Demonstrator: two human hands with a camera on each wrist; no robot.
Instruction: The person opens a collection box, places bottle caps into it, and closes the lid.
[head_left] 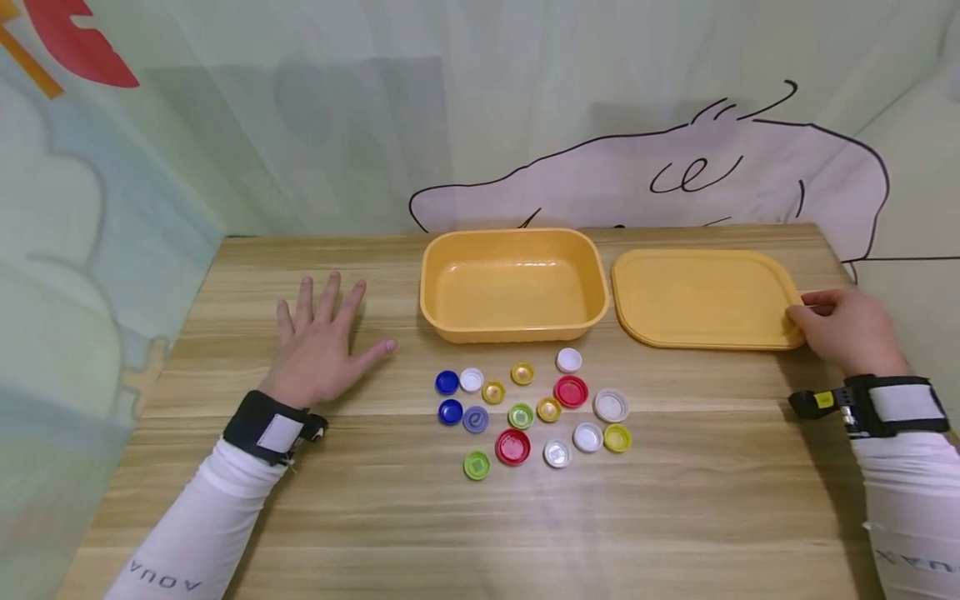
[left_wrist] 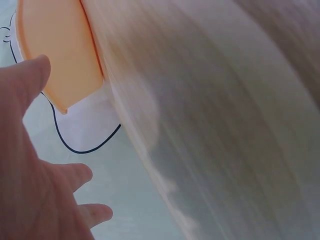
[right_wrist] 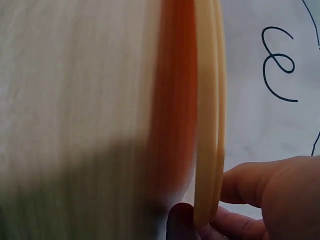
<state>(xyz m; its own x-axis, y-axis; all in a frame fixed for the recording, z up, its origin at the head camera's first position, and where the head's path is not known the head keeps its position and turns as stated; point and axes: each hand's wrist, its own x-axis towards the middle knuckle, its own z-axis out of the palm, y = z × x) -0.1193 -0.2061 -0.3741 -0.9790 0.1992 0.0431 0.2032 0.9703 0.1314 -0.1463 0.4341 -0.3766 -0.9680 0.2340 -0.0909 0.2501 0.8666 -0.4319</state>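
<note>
My right hand [head_left: 855,329] pinches the right edge of a flat yellow-orange lid [head_left: 705,298]. In the right wrist view the thumb lies on one face of the lid [right_wrist: 207,120] and fingertips curl under the other. My left hand [head_left: 315,346] is spread over the left part of the table, fingers apart and holding nothing. An open yellow-orange tub [head_left: 513,296] stands between the hands, beside the lid. In front of the tub lie several bottle caps, among them a blue cap [head_left: 450,412], a red cap [head_left: 513,447] and a green cap [head_left: 476,465].
The wood-grain table [head_left: 360,508] ends at the back against a pale printed curtain [head_left: 315,150] with a drawn outline. White caps, such as one cap [head_left: 569,360] just before the tub, lie scattered with yellow ones. Both wrists wear black straps with small cameras.
</note>
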